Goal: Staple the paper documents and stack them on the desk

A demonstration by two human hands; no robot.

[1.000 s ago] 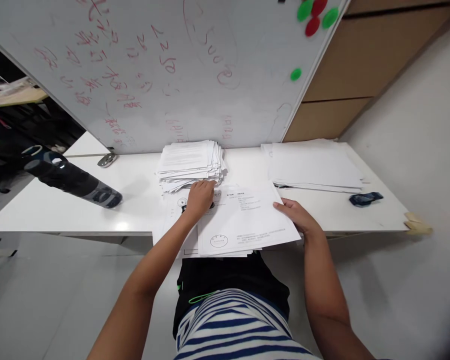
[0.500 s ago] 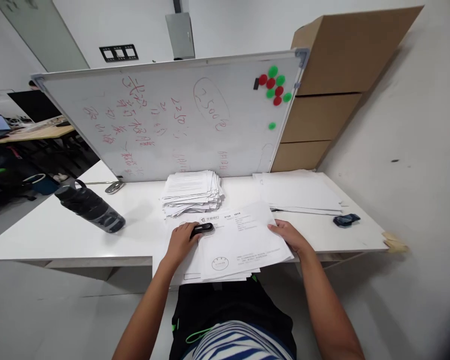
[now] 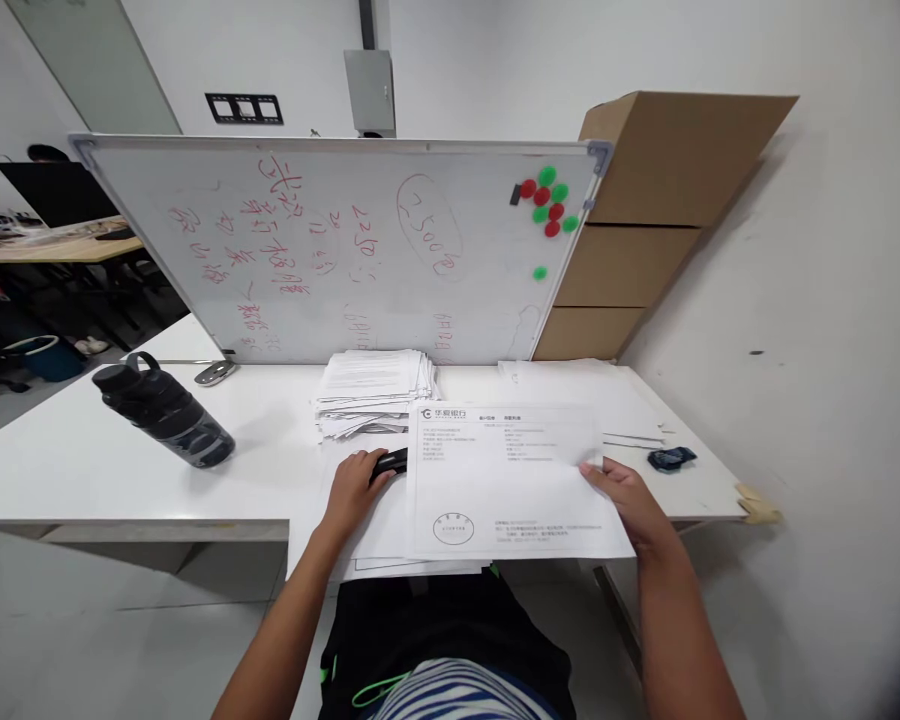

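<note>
My right hand (image 3: 630,497) pinches a printed sheet (image 3: 517,490) by its right edge, thumb on top. The sheet carries a logo at the upper left and a round stamp at the lower left. Closed round a black stapler (image 3: 388,463) is my left hand (image 3: 354,488), resting on loose white papers (image 3: 379,535) at the desk's front edge. The lifted sheet covers the stapler's right end and part of those papers. Behind them stands a thick, uneven stack of printed papers (image 3: 375,380).
On the white desk (image 3: 270,410), a dark bottle (image 3: 169,415) and a grey computer mouse (image 3: 216,372) are at left. More white sheets (image 3: 570,380) and a dark crumpled item (image 3: 672,459) lie at right. A whiteboard (image 3: 330,250) and stacked cardboard boxes (image 3: 637,265) stand behind.
My right hand has drawn the printed sheet to the right and raised it, so it now hides the stapler's end. My left hand stays on the stapler; the view has shifted slightly.
</note>
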